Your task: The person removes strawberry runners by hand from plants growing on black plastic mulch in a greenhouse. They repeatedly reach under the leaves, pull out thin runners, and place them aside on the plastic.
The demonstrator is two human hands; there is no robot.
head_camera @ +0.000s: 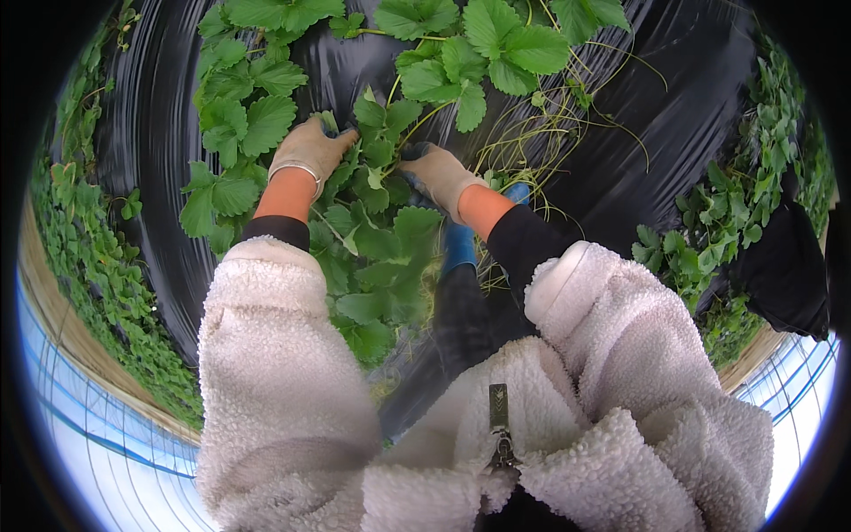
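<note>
Strawberry plants (379, 253) with broad toothed leaves grow in a row between my arms. My left hand (316, 151), in a beige work glove with dark fingers, is at the upper left of the plants, its thumb and fingertips around a leaf (327, 121). On the other side, my right hand (435, 178), gloved in the same way, reaches among the stems with its fingertips partly hidden by leaves; whether it grips anything cannot be told. Thin pale runners (532, 143) lie in a tangle on the black plastic mulch film (618, 126), right of my right hand.
Blue boots (459, 246) stand beside the row, close under my right forearm. More strawberry rows run along the left (100, 266) and the right (725, 206). A black cloth-like thing (788, 266) is at the far right. Greenhouse framing (106, 425) shows along the lower rim.
</note>
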